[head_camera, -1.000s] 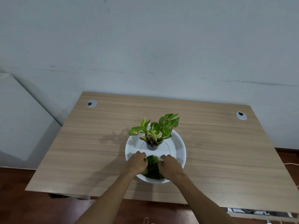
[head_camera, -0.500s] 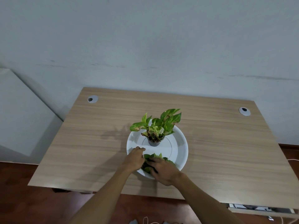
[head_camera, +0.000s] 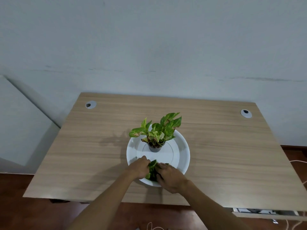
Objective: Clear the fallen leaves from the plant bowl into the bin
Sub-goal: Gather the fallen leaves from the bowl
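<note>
The fallen leaves (head_camera: 152, 170) lay bunched at the near edge of the white bowl (head_camera: 181, 152), squeezed between the left hand (head_camera: 139, 167) and right hand (head_camera: 171, 175), both curled onto the clump (no bin in view), pile running front-to-back between them.

A light wood-grain desk (head_camera: 216, 155) stands against a pale grey-blue wall (head_camera: 149, 47), a round cable grommet (head_camera: 90, 104) in each far corner, above a dark reddish-brown floor (head_camera: 15, 205) where pale cords trail right.
</note>
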`<state>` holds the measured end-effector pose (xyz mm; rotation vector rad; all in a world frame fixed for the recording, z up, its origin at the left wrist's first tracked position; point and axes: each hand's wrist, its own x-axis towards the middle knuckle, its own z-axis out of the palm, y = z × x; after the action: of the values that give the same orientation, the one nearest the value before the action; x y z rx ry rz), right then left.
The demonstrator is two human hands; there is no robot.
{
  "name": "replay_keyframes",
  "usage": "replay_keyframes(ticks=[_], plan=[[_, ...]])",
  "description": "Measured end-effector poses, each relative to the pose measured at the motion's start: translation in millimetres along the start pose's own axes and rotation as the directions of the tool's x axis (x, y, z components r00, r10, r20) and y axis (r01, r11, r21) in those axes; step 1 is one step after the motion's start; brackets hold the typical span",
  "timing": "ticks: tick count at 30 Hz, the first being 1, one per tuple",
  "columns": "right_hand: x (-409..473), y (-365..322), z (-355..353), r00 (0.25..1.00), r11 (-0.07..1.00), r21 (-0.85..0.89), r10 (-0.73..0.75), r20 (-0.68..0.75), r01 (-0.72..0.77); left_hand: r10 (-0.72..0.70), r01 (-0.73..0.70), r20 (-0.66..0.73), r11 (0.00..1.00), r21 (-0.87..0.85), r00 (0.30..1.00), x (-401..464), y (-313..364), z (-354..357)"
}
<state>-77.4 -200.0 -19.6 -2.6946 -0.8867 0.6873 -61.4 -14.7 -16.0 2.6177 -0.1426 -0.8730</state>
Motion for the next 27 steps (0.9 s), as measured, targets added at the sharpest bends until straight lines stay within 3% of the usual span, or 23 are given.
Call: replay_keyframes(ticks=[3, 5, 8, 11, 16, 21, 27], plan=[[-9, 6, -4, 0.999, 1.0, 0.022, 0.022, -0.044, -0.021, 0.021, -0.017, -0.061, 0.998, 0.065, 0.998, -4, 1, -7], [-9, 15, -13, 0.987, 0.987, 0.116, 0.124, -0.107, -0.112, 0.003, 0.005, -0.102, 0.997, 0.077, 0.995, -5, -2, -10], [-10, 24, -23, 0.967, 0.95, 0.195, 0.253, -0.024, -0.244, -0.094, 0.094, -0.007, 0.994, 0.053, 0.996, -4, -1, -13], [-11, 17, -18, 0.967, 0.964, 0.092, 0.246, 0.06, -0.251, -0.144, 0.143, 0.085, 0.989, 0.022, 0.986, -1, 12, -13], [-12, -4, -12, 0.948, 0.94, 0.128, 0.307, 0.085, -0.316, -0.173, 0.185, 0.214, 0.982, -0.039, 0.961, -2, 33, -13], [-7, -19, -13, 0.93, 0.922, 0.15, 0.336, 0.15, -0.357, -0.195, 0.214, 0.204, 0.974, -0.072, 0.959, -10, 36, -16], [-2, -29, -6, 0.928, 0.901, 0.226, 0.352, 0.12, -0.371, -0.131, 0.175, 0.228, 0.967, -0.185, 0.965, -13, 31, -16]])
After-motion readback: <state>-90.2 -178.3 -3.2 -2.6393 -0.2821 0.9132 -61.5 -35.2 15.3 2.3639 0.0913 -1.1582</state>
